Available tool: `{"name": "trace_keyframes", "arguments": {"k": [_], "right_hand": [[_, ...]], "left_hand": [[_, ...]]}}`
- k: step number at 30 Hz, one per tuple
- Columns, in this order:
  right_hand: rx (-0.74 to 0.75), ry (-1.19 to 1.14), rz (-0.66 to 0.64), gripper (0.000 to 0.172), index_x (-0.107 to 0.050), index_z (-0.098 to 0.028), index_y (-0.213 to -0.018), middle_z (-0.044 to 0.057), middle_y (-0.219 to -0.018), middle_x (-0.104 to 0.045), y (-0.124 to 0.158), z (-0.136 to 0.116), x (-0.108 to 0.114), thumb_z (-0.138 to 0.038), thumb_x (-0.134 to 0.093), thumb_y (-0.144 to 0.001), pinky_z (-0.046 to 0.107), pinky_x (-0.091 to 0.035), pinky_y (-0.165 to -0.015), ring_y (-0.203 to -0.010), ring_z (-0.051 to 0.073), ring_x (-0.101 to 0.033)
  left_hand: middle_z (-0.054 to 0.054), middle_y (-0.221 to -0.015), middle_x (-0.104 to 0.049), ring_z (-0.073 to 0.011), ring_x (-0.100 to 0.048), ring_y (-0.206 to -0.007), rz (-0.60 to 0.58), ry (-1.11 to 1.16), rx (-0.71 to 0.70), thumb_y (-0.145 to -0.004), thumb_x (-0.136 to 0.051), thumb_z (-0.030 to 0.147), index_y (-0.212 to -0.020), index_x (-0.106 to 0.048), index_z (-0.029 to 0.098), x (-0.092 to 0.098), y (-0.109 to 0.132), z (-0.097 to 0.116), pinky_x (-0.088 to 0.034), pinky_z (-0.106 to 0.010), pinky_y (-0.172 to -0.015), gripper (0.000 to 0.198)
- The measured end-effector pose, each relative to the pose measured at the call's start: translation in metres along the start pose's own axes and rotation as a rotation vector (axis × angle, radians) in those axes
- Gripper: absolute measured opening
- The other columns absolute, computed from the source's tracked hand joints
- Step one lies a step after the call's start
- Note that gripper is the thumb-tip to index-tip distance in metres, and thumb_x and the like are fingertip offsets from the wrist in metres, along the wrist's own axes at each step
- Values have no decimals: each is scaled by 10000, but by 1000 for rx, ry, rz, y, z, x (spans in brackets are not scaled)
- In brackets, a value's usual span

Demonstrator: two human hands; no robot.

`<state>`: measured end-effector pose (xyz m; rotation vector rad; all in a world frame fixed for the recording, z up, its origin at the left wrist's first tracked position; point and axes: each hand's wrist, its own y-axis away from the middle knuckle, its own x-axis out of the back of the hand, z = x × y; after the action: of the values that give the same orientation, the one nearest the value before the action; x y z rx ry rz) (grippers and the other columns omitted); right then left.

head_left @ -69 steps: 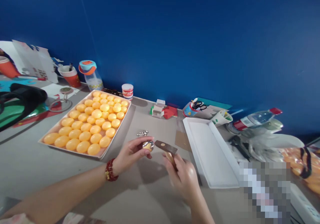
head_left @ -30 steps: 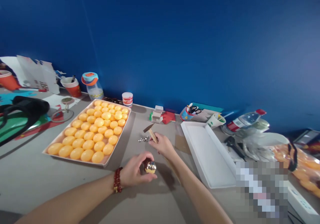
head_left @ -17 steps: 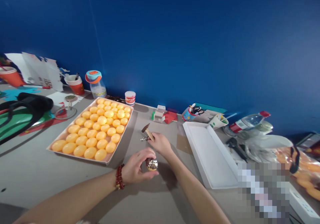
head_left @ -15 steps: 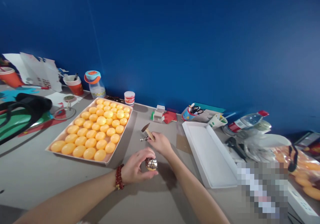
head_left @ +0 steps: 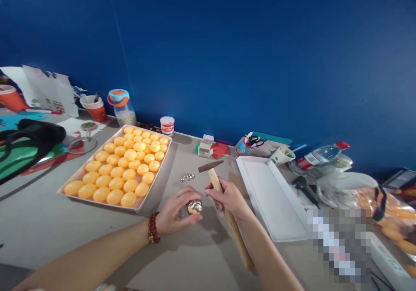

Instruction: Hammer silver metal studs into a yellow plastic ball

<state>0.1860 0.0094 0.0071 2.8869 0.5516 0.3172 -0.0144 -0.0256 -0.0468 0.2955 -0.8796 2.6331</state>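
My left hand point(head_left: 177, 212), with a red bead bracelet at its wrist, holds a ball point(head_left: 195, 207) between thumb and fingers. Shiny silver studs cover the ball's top, and a little orange shows beneath them. My right hand point(head_left: 229, 197) is wrapped round the wooden handle of a hammer point(head_left: 212, 176), just right of the ball. The hammer's dark metal head points away from me, and its handle end reaches back towards me. On the table beyond the ball lies a small cluster of loose silver studs point(head_left: 187, 177).
A shallow box of orange ping-pong balls point(head_left: 130, 154) stands to the left. On the right lies a white tray point(head_left: 274, 204), with a plastic bottle point(head_left: 320, 155) and bags behind it. A pen cup point(head_left: 245, 145) and small white boxes point(head_left: 205, 148) stand near the blue wall.
My right hand has drawn the hammer back from beside the stud cluster, to the right of the ball; its long handle now shows. My left hand keeps the ball at nearly the same spot.
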Motion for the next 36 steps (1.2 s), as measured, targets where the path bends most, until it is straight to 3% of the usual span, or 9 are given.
{"name": "trace_keyframes", "arguments": {"k": [3,8,14,22,28,36], "right_hand": [[-66,-193,-33,320,-546,-175,-910,-43,-629,-637,13,5,-4,-374,-727,-736,147,-307,-328,-328,28,-373],[-119,-434,-20,379,-488,-187,-805,-36,-532,-636,23,14,-10,-364,-800,-686,133,-278,-315,-299,14,-321],[-90,-614,-87,355,-514,-173,-766,-6,-572,-666,22,27,-9,-350,-814,-699,125,-267,-304,-300,-2,-302],[-136,-705,-183,318,-534,-164,-760,7,-632,-687,23,37,-10,-287,-821,-702,123,-243,-295,-297,-14,-280],[-147,-690,-185,271,-556,-161,-790,25,-705,-708,26,30,-12,-300,-784,-746,126,-246,-302,-306,-15,-292],[-111,-667,-183,260,-552,-157,-801,35,-709,-710,30,27,-14,-314,-758,-774,128,-270,-310,-306,-12,-316]], "left_hand": [[-95,-1022,-617,-221,-584,-936,4,10,16,-834,-639,231,-1241,-527,221,1,1,0,-484,-354,-831,422],[-83,-1025,-598,-225,-559,-977,18,-18,11,-834,-630,192,-1261,-530,241,2,0,0,-470,-354,-856,441],[-74,-985,-554,-216,-543,-972,26,18,-18,-828,-621,162,-1233,-555,243,-1,-4,1,-484,-352,-836,417],[-127,-1166,-521,-247,-514,-1134,-9,176,162,-873,-585,197,-1253,-550,232,-6,2,-5,-538,-323,-812,383],[-142,-1206,-570,-269,-511,-1174,-27,106,106,-888,-568,201,-1302,-533,217,-2,-2,-4,-464,-421,-968,416],[-128,-1185,-585,-241,-533,-1125,-68,128,116,-972,-390,224,-1340,-501,212,-1,0,1,-445,-405,-970,385]]}}
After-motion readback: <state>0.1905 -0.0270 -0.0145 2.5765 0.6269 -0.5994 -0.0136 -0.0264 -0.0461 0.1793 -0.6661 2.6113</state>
